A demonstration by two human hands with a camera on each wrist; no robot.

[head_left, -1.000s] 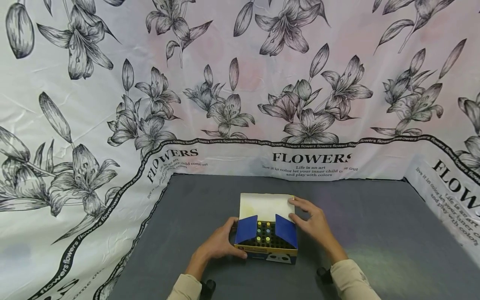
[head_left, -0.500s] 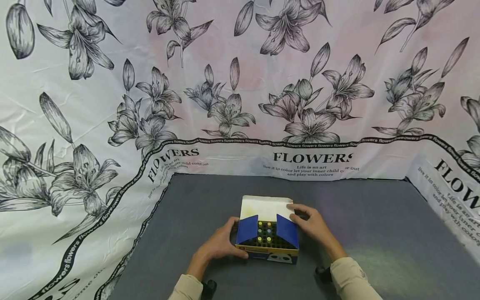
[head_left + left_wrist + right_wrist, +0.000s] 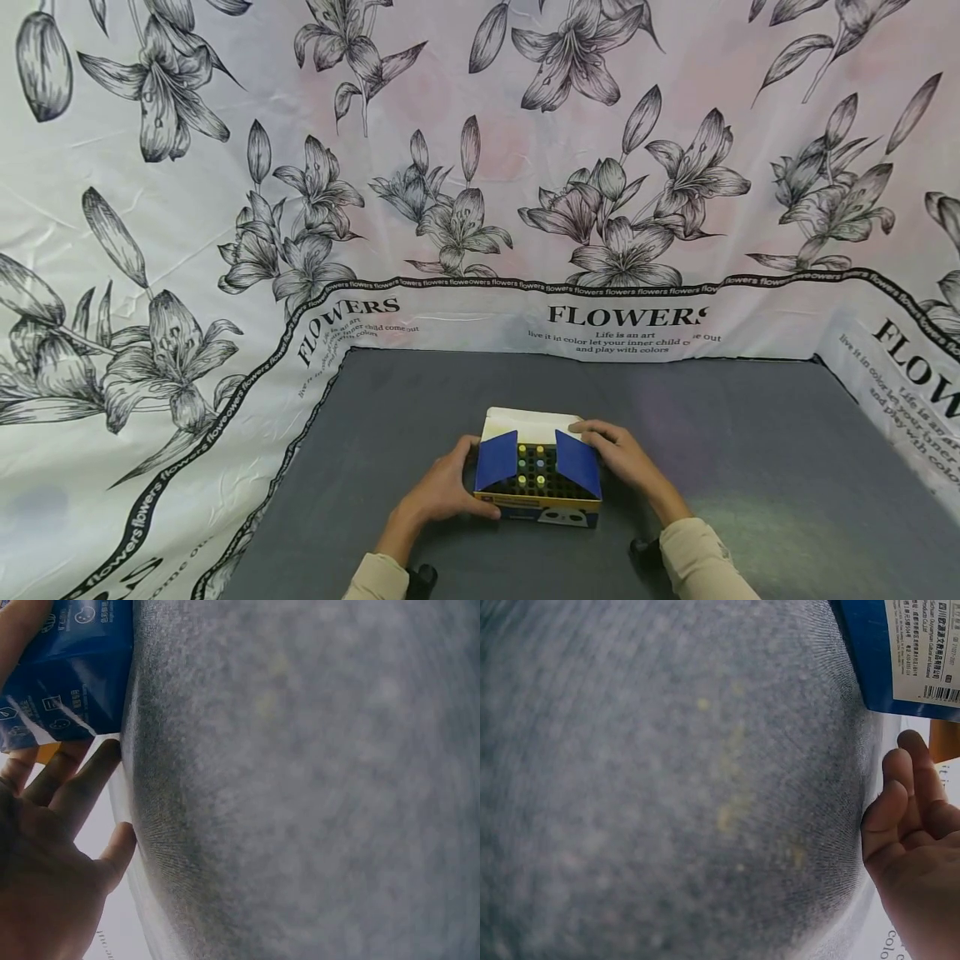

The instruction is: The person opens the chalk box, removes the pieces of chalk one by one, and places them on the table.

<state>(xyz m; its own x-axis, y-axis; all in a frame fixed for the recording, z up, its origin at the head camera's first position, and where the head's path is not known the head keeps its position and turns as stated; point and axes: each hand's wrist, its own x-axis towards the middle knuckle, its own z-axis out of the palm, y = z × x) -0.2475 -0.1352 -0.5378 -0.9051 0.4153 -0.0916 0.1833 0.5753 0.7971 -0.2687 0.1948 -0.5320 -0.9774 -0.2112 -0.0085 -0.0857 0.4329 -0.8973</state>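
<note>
Here we see a blue cardboard box (image 3: 537, 487), flaps up, on the grey felt desk (image 3: 750, 467) | left hand (image 3: 442, 492) curled around its left side | right hand (image 3: 618, 454) pinching the white lid (image 3: 525, 421).

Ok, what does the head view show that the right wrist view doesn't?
Only the head view shows the box open from above, with its white back flap, blue side flaps, coloured tips in a dark grid, the left hand on its left side and the flower-print backdrop. Only the right wrist view shows the white printed label with a barcode. Both show the box, the right hand and the grey mat.
</note>
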